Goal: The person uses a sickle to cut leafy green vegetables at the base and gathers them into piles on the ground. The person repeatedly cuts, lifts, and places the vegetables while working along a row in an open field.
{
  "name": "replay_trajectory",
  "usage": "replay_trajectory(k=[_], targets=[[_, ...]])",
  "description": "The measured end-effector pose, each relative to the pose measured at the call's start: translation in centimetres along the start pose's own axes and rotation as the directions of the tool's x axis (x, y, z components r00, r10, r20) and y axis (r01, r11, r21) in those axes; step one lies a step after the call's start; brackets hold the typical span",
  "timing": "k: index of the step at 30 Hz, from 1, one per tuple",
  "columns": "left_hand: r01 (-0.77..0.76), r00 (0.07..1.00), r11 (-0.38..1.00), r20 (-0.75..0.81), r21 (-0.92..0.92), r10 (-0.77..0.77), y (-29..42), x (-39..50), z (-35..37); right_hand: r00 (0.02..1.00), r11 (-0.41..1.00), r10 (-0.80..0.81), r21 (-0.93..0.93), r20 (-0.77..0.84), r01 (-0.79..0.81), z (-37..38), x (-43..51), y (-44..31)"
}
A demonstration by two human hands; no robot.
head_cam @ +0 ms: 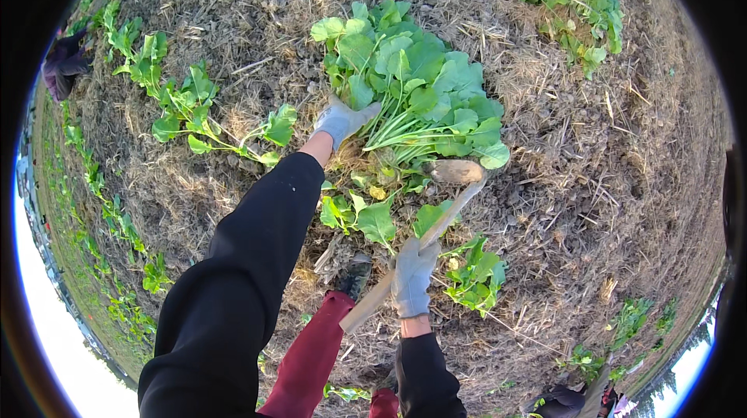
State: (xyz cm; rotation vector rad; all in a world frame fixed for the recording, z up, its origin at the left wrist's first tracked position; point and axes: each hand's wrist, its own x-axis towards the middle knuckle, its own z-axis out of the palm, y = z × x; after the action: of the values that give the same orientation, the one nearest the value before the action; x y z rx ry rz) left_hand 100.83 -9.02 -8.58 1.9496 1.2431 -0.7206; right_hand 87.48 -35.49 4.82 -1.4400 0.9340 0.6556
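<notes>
My left hand (343, 120), in a grey work glove, is at the left side of a pile of leafy greens (420, 76). Its thumb stretches across toward the pale stems. Leaves cover part of the fingers, so whether they grip any stems cannot be told. My right hand (415, 278), also gloved, is closed around the wooden handle (449, 216) of a short hand hoe. The hoe's worn, soil-marked blade (458, 171) rests by the lower right edge of the pile. Between the hands, several smaller leafy plants (376, 220) stand in the soil.
Dry straw and clods cover the ground (583, 184). Another heap of greens (575, 3) lies at the upper right. Rows of plants (187, 103) run along the left. My boot (355, 275) is below the pile. Other people (64, 65) crouch at the far left and lower right (563, 401).
</notes>
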Motion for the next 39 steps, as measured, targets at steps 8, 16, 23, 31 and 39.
replay_trajectory(k=[8,16,23,31,39], targets=[[-0.249,0.892,0.949,0.337,-0.193,0.302,1.8,-5.4,2.4,0.992,0.993,0.085,0.076,0.092,-0.092,1.1,0.6,-2.2],[-0.197,0.955,0.942,0.165,-0.271,0.247,1.3,-10.5,9.3,0.944,0.953,0.053,0.265,0.325,-0.145,-2.6,0.7,-2.5],[-0.350,0.809,0.723,0.196,-0.596,0.554,6.1,-23.4,14.5,0.937,0.924,0.021,0.352,0.348,-0.151,-17.0,-3.1,-4.7],[-0.409,0.610,0.599,0.282,-0.688,0.741,21.1,-40.8,37.8,0.713,0.638,-0.700,-0.428,0.022,0.640,-42.7,1.3,-4.8],[-0.965,0.191,0.261,0.577,-0.039,0.794,30.6,-49.1,60.6,0.482,-0.696,-0.689,-0.680,0.541,-0.231,-72.9,9.3,-5.3]])
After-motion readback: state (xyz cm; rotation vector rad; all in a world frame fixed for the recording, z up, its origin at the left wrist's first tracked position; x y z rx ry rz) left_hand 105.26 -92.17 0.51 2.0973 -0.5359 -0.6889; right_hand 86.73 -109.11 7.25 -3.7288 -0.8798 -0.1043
